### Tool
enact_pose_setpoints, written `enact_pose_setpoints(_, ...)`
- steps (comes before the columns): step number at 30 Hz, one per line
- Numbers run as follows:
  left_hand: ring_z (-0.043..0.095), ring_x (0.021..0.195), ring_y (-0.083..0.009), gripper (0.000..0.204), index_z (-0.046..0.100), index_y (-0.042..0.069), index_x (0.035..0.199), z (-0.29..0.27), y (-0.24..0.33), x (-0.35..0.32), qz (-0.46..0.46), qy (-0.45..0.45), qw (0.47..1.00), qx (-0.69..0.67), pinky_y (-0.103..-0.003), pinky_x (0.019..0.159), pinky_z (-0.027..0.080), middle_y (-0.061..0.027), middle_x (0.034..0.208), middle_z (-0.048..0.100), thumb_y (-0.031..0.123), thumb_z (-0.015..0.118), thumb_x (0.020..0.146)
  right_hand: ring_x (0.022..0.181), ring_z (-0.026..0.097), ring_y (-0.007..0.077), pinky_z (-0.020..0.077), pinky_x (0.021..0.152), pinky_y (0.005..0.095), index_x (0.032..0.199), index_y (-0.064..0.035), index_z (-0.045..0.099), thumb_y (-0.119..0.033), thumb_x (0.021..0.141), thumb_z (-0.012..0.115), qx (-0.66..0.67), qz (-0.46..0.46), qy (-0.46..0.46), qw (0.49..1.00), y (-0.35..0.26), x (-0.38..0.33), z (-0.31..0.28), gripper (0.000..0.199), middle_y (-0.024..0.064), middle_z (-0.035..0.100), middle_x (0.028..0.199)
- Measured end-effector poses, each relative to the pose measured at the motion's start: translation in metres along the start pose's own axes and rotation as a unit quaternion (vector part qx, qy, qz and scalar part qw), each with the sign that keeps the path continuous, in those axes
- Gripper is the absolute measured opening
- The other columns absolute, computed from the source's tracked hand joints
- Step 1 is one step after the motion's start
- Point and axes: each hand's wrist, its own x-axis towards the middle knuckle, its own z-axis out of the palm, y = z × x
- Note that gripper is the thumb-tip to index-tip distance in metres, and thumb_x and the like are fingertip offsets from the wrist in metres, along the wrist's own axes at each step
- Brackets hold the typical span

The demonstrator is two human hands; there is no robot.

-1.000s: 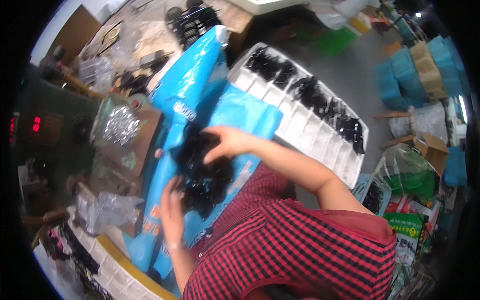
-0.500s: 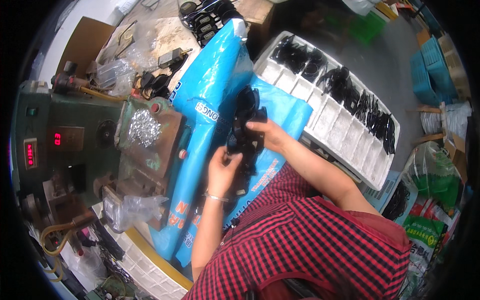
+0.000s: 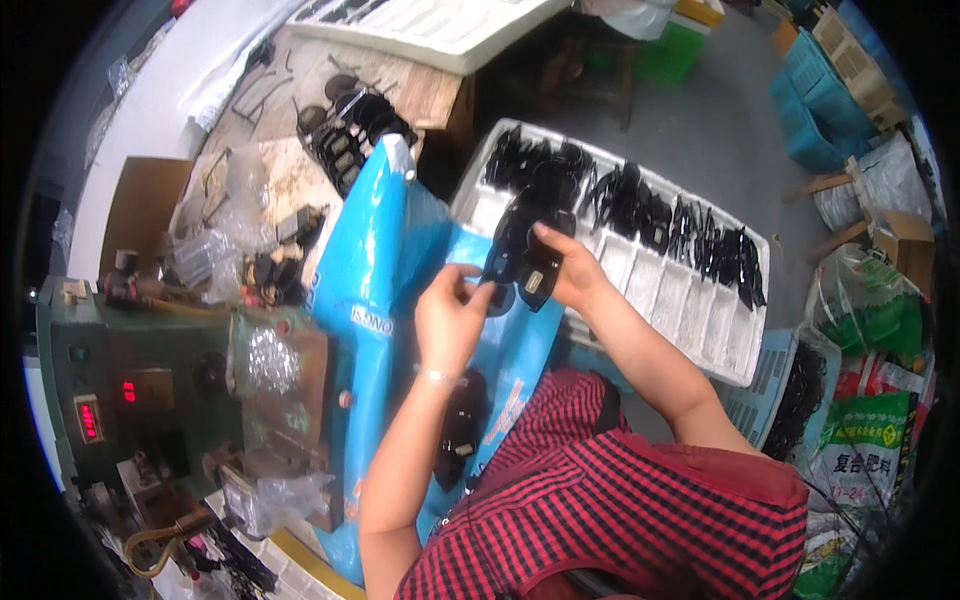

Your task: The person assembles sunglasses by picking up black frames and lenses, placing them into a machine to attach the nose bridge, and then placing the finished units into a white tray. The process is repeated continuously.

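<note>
Black sunglasses [image 3: 540, 283] with dark lenses are held between both my hands above a blue plastic sack [image 3: 372, 260] spread over my lap. My left hand [image 3: 450, 312] pinches their near left side with thumb and fingers. On the other side my right hand [image 3: 572, 268] grips them, thumb on top. Whether it is one pair or several together, I cannot tell. Just beyond them stands a white divided tray [image 3: 690, 330], its far slots filled with black glasses [image 3: 625, 205]. More dark glasses [image 3: 460, 425] lie on the sack beside my left forearm.
A green machine [image 3: 150, 340] with red displays stands at the left, a heap of silvery bits [image 3: 272, 362] on its metal plate. Behind it, a wooden bench [image 3: 400, 85] carries more glasses [image 3: 350, 130] and clear plastic bags. Bags and blue crates [image 3: 820, 110] line the right.
Both hands have carried the sunglasses off the middle of the sack, toward the near left part of the tray. The view has shifted, showing another white tray on the bench.
</note>
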Motion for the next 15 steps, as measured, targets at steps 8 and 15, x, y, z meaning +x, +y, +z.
enact_pose_setpoints(8,0.063,0.082,-0.0166,0.044,0.053,-0.003,0.12,-0.027,0.104,0.147,0.181,0.149,0.972,0.001,-0.029,0.074,0.05,-0.0129,0.091,0.066,0.019,0.07,0.085,0.086,0.065,0.0275,0.0548,0.081,0.0417,0.099,-0.0006,0.063,-0.011,0.085,0.063,-0.04,-0.077,-0.041,0.995,-0.126,0.12,0.131,0.017,0.0126,0.067,0.094)
enact_pose_setpoints(15,0.061,0.098,-0.0235,0.056,0.044,-0.001,0.133,-0.109,0.123,0.031,0.223,0.272,0.934,-0.064,-0.033,0.092,0.045,-0.0148,0.108,0.061,0.002,0.063,0.081,0.087,0.062,0.0271,0.052,0.076,0.0423,0.104,0.002,0.057,-0.008,0.083,0.066,-0.064,-0.177,0.031,0.982,-0.191,0.351,0.214,0.024,0.0114,0.062,0.097)
